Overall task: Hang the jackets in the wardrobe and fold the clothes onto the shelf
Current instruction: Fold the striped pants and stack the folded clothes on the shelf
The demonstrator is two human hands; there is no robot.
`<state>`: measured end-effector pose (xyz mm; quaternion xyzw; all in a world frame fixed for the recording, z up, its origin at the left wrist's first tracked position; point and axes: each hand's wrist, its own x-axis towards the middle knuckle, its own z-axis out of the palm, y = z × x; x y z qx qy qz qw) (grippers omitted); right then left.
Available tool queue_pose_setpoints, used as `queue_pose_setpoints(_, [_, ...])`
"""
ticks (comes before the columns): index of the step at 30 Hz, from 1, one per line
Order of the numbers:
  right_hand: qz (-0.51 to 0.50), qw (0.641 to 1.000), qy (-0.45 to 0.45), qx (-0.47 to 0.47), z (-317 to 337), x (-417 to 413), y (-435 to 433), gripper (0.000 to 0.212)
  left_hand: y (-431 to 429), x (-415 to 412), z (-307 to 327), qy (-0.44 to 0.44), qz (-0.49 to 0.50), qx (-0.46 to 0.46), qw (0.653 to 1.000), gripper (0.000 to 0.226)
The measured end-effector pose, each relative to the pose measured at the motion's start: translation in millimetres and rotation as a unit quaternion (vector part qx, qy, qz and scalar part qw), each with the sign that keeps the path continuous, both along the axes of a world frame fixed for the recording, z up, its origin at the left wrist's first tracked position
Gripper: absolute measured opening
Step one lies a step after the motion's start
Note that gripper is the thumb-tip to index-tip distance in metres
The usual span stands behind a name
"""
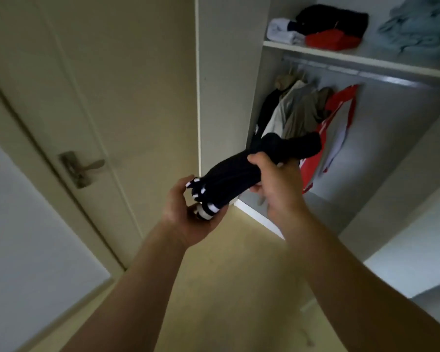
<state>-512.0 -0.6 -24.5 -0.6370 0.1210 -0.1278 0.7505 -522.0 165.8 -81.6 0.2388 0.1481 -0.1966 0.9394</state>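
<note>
I held the folded dark garment (244, 168) lengthwise, left hand (188, 214) cupping its striped near end, right hand (274, 184) gripping mid-length, far end aimed at the shelf (341, 57) above.

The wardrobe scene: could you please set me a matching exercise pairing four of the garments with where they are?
Things:
1. dark striped-cuff garment
2. red folded garment
3. pale blue heap
4. beige jacket

Places:
A. on the shelf, far right
B. hanging from the rail
C. held in both hands, left hand and right hand
D. on the shelf, beside a black garment

Pairs: 1-C, 2-D, 3-A, 4-B
</note>
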Motion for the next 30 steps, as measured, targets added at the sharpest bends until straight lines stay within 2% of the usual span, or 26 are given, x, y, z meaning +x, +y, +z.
queue_pose_setpoints(4, [-0.033, 0.998, -0.044, 0.001, 49, 62, -43, 0.033, -38, 92, 32, 0.001, -0.065, 0.04, 0.997, 0.026])
queue_pose_setpoints(6, [-0.047, 0.996, -0.069, 0.012, 69, 95, -61, 0.034, -55, 137, 47, -0.018, -0.099, 0.047, 0.994, 0.026])
queue_pose_setpoints(9, [-0.08, 0.992, -0.09, 0.026, 89, 145, -80, 0.037, -77, 206, 69, -0.056, -0.132, 0.023, 0.989, 0.051])
queue_pose_setpoints(10, [-0.093, 0.99, -0.098, 0.028, 93, 161, -85, 0.037, -83, 229, 77, -0.069, -0.151, 0.028, 0.986, 0.04])
queue_pose_setpoints(11, [-0.106, 0.988, -0.106, 0.032, 98, 178, -91, 0.036, -91, 254, 82, -0.106, -0.202, 0.016, 0.973, 0.019])
queue_pose_setpoints(12, [-0.121, 0.985, -0.114, 0.035, 103, 194, -96, 0.036, -99, 278, 83, -0.132, -0.23, -0.006, 0.964, 0.029])
queue_pose_setpoints(13, [-0.138, 0.982, -0.12, 0.038, 108, 209, -100, 0.035, -106, 304, 89, -0.151, -0.252, 0.012, 0.956, 0.042])
queue_pose_setpoints(14, [-0.16, 0.978, -0.124, 0.039, 114, 224, -105, 0.035, -117, 326, 100, -0.161, -0.237, 0.062, 0.956, 0.04])
queue_pose_setpoints(16, [-0.207, 0.969, -0.13, 0.043, 127, 251, -118, 0.033, -136, 366, 119, -0.177, -0.196, 0.155, 0.952, 0.017])
queue_pose_setpoints(17, [-0.229, 0.963, -0.134, 0.049, 131, 263, -125, 0.033, -147, 383, 129, -0.197, -0.201, 0.17, 0.944, 0.016])
queue_pose_setpoints(20, [-0.282, 0.944, -0.154, 0.069, 142, 291, -151, 0.035, -183, 430, 154, -0.236, -0.241, 0.179, 0.924, 0.045])
queue_pose_setpoints(24, [-0.333, 0.925, -0.168, 0.079, 145, 318, -191, 0.029, -236, 476, 174, -0.284, -0.232, 0.182, 0.912, 0.046])
queue_pose_setpoints(28, [-0.357, 0.91, -0.189, 0.088, 141, 345, -238, 0.023, -290, 511, 182, -0.368, -0.238, 0.221, 0.871, 0.051])
queue_pose_setpoints(30, [-0.366, 0.907, -0.191, 0.087, 138, 359, -264, 0.025, -316, 524, 182, -0.382, -0.227, 0.217, 0.869, 0.051])
